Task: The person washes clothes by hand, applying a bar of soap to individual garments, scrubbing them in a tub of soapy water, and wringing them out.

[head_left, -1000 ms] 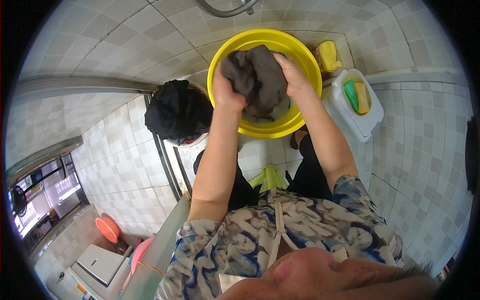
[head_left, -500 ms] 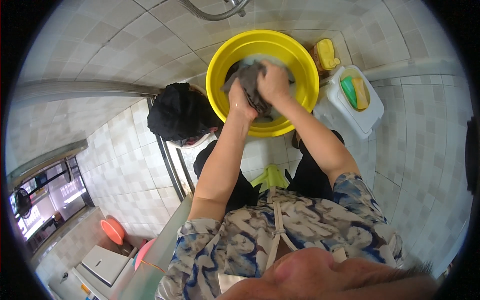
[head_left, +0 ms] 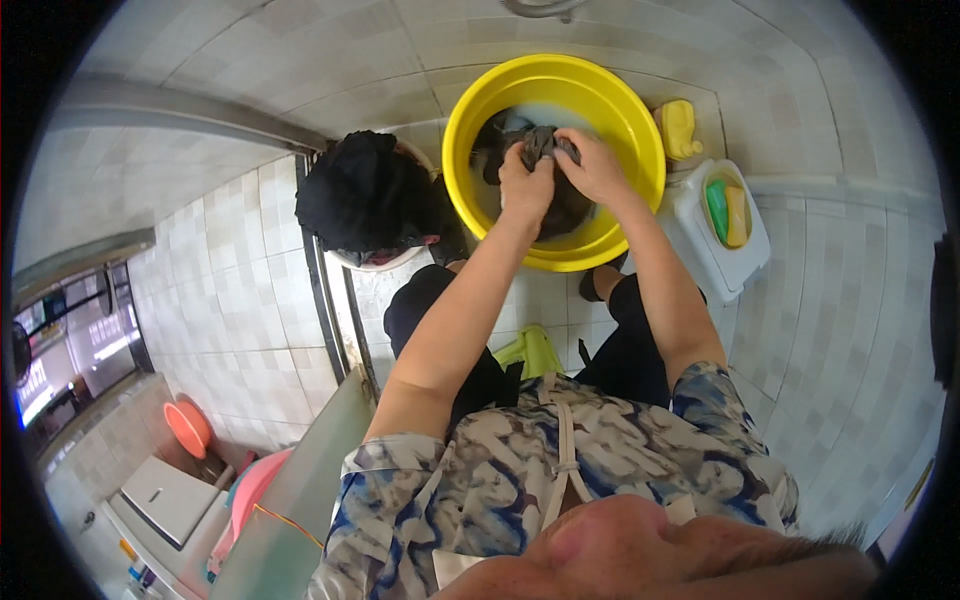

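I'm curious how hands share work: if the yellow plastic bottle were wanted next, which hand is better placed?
Probably the right hand: it is nearer the yellow plastic bottle, just right of the round yellow plastic basin. The left hand is farther away; both hold the grey-brown cloth.

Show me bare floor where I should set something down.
Tiled floor shows bare between the yellow basin, light-green plastic piece and both legs. Crowded: left of the basin, black clothes; right, yellow bottle and white bin; inside, left hand, right hand and dark cloth.
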Available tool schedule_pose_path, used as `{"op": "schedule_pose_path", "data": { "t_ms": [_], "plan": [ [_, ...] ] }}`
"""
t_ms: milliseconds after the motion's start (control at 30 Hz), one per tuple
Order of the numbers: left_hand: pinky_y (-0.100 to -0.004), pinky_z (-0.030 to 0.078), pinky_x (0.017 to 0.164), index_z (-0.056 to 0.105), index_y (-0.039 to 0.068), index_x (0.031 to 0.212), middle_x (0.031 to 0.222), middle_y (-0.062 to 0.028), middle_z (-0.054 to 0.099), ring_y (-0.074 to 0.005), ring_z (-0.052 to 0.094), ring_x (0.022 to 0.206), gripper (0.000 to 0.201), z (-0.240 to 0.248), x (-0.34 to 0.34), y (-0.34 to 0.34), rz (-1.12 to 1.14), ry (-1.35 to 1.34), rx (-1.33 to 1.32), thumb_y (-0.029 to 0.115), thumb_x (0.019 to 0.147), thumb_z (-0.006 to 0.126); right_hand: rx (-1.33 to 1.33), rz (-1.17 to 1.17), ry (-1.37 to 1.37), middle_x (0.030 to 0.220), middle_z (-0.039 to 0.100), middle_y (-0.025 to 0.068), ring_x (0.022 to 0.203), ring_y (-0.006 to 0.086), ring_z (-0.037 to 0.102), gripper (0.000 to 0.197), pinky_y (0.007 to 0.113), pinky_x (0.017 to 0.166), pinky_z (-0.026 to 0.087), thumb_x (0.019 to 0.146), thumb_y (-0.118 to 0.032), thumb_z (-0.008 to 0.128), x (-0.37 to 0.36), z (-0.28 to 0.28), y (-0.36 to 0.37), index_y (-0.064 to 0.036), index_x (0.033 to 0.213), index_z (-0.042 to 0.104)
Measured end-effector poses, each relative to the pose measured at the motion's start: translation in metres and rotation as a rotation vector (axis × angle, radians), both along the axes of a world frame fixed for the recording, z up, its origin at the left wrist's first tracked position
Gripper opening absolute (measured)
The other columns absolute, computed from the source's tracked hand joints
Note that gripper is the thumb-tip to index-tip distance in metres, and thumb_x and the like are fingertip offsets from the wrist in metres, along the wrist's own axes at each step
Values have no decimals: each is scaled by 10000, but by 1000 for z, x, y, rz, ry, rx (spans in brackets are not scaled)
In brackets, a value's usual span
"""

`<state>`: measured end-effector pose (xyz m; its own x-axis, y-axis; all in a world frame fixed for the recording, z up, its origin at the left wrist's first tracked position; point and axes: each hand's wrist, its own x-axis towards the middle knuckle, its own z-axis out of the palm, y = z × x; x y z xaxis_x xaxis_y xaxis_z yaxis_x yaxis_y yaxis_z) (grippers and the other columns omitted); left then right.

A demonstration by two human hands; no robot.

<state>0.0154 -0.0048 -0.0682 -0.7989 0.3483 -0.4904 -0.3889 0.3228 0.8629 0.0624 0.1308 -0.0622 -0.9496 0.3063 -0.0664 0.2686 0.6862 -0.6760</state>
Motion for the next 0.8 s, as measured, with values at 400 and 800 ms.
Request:
{"op": "schedule_pose_path", "data": {
  "t_ms": [400,800],
  "plan": [
    [-296,463,806,442,38,1317,1242,-150,528,-176,574,864,525,76,25,4,11,-309,511,196,846,610,458,304,-404,1211,555,169,1106,349,533,579,410,938,436,784,-322,670,-15,-164,-36,-81,1277,488],
    [-286,425,853,438,58,1309,1146,-86,531,-148,513,1001,449,39,25,6,138,-315,463,164,890,560,243,130,-581,1124,611,132,1017,283,590,429,366,872,476,820,-252,630,-10,-181,-26,-48,1189,552]
  ]
}}
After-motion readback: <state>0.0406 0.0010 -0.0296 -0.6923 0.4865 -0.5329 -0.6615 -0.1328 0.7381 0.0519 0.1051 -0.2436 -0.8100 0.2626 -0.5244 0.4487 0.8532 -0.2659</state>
